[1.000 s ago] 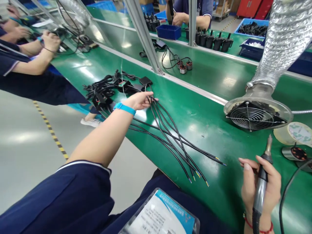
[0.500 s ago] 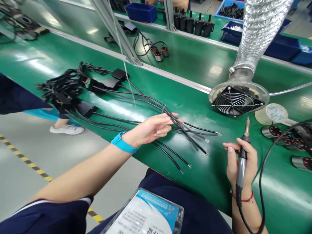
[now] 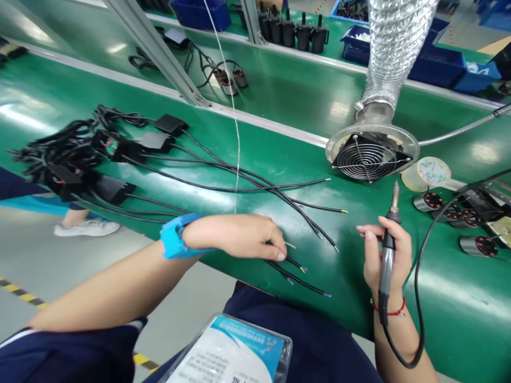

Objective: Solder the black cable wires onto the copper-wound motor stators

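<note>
My left hand [image 3: 255, 236] is palm down near the table's front edge, thumb and fingers closed over a black cable [image 3: 296, 263] that comes out beneath them. A thin pale strand end [image 3: 290, 245] pokes out past the fingers; what holds it is hidden. Beside it lie other black cables [image 3: 309, 287] with stripped, coloured wire ends. Farther back, several more cables [image 3: 297, 206] cross on the table. My right hand [image 3: 389, 255] is wrapped around a soldering iron [image 3: 386, 266], its tip [image 3: 395, 189] pointing up and away, just below the fume extractor fan [image 3: 369, 158].
Black boxes with bundled cables [image 3: 64, 143] lie at left. A thin white strand [image 3: 235, 133] hangs down behind my left hand. Round motor parts [image 3: 479, 246] and a pale round container [image 3: 426, 174] are at right. A metal frame post [image 3: 159, 50] stands behind.
My left hand has turned from palm up to palm down, leaving the farther cables lying on the table and closing over the front ones. My right hand still holds the soldering iron. The view has shifted.
</note>
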A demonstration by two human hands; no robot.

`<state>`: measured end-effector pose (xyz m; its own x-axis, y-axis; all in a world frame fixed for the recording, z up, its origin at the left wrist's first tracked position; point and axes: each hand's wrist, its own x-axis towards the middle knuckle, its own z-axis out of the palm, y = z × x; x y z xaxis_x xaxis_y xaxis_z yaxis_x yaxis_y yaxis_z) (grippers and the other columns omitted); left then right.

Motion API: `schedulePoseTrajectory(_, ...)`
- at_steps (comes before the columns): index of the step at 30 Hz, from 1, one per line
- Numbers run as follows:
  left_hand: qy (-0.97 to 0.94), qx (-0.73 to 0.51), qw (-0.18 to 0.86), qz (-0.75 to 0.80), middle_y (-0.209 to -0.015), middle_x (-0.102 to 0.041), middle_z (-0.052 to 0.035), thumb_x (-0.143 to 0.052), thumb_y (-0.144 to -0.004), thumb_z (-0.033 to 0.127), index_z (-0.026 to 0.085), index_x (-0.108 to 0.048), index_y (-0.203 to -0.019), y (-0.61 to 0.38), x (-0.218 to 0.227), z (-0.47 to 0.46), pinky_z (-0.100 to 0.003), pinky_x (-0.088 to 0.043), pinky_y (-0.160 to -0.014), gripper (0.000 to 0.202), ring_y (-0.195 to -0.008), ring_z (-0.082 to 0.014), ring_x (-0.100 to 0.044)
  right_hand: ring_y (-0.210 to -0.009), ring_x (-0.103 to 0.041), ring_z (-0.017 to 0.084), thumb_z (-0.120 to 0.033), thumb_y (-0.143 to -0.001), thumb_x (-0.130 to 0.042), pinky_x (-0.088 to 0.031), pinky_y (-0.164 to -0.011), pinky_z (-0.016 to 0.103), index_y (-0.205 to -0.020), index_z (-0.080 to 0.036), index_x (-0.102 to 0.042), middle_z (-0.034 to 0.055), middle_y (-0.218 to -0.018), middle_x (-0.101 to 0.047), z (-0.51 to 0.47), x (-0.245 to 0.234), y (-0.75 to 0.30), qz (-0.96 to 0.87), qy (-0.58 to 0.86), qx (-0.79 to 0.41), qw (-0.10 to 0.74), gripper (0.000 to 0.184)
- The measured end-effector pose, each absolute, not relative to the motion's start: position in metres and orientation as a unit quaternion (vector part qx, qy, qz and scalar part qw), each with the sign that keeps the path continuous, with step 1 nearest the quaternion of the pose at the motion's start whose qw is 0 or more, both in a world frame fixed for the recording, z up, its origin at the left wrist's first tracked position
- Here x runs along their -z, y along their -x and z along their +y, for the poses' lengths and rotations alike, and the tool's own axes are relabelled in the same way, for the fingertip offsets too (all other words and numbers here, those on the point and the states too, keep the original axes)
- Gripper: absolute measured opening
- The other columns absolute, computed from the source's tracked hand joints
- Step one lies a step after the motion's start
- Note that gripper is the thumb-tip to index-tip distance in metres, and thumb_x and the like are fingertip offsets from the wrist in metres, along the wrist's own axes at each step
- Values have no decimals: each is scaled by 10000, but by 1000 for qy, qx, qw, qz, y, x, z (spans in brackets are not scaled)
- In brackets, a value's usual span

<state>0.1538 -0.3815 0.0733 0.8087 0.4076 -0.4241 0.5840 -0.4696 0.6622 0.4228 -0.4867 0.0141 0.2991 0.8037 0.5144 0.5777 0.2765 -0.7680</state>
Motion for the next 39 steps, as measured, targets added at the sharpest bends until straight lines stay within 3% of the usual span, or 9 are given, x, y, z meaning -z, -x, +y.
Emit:
schedulePoseTrajectory(2, -859, 111, 391, 312, -1054, -731, -30, -574, -923, 333, 243, -733, -1088, -154, -71, -361, -239, -503, -787, 246, -914, -181, -690, -772, -739, 160, -139, -914, -620, -553, -765, 318, -1233, -243, -586, -10, -871, -748, -487, -14, -423, -579, 591, -102, 552, 338)
schedulePoseTrajectory(5, -865, 94, 219, 442, -1293, -579, -132, -616, -873, 317, 162, -563, -1340, -156, -59, -330, -318, -490, -808, 494, -1008, -259, -655, -777, -745, 175, -165, -919, -609, -561, -790, 350, -1224, -241, -585, -8, -854, -742, -486, -10, -423, -579, 602, -93, 542, 315)
schedulePoseTrajectory(11, -902, 139, 168, 373, -1074, -626, -79, -533, -901, 240, 170, -632, -1008, -160, -46, -313, -301, -434, -673, 161, -866, -225, -632, -825, -746, 185, -153, -931, -587, -583, -806, 368, -1273, -254, -558, 13, -919, -758, -487, -16, -430, -618, 602, -47, 504, 358)
schedulePoseTrajectory(18, -958, 16, 167, 235, -921, -675, -62, -402, -1012, 334, 211, -698, -968, -146, -22, -347, -285, -466, -681, 324, -791, -183, -643, -879, -737, 200, -173, -930, -628, -559, -805, 365, -1345, -316, -579, 5, -1011, -776, -527, -87, -459, -631, 661, 95, 396, 441)
schedulePoseTrajectory(23, -968, -27, 178, 173, -880, -670, -68, -301, -1035, 273, 218, -717, -1012, -138, -4, -377, -278, -468, -617, 420, -703, -167, -644, -749, -731, 189, -259, -960, -617, -546, -754, 339, -1383, -335, -561, -17, -841, -767, -558, -116, -494, -561, 745, 180, 313, 434)
schedulePoseTrajectory(28, -947, 1, 244, 209, -1080, -664, -96, -381, -1018, 407, 206, -630, -1236, -145, -10, -368, -306, -531, -755, 387, -902, -213, -681, -845, -732, 253, -314, -965, -542, -564, -763, 388, -1154, -208, -624, 92, -1017, -760, -530, -77, -534, -560, 766, 192, 249, 231)
schedulePoseTrajectory(30, -932, 1, 239, 274, -1148, -636, -107, -398, -1004, 434, 191, -592, -1274, -157, -13, -355, -338, -535, -826, 412, -957, -231, -671, -867, -722, 273, -279, -938, -504, -567, -753, 405, -1207, -184, -599, 117, -1051, -744, -505, -51, -543, -567, 782, 149, 213, 301)
schedulePoseTrajectory(32, -921, 14, 206, 331, -1187, -609, -114, -418, -987, 413, 183, -571, -1277, -172, -15, -343, -353, -529, -812, 400, -910, -231, -664, -1032, -694, 302, -207, -922, -461, -563, -826, 433, -1286, -161, -555, 171, -1280, -663, -480, -29, -549, -579, 795, 78, 164, 379)
schedulePoseTrajectory(39, -922, 64, 250, 288, -939, -623, -60, -451, -915, 240, 192, -581, -854, -188, -21, -344, -302, -443, -666, 151, -766, -191, -595, -967, -703, 339, -192, -894, -484, -541, -830, 467, -1264, -129, -554, 197, -1156, -706, -439, -10, -556, -572, 805, 25, 155, 382)
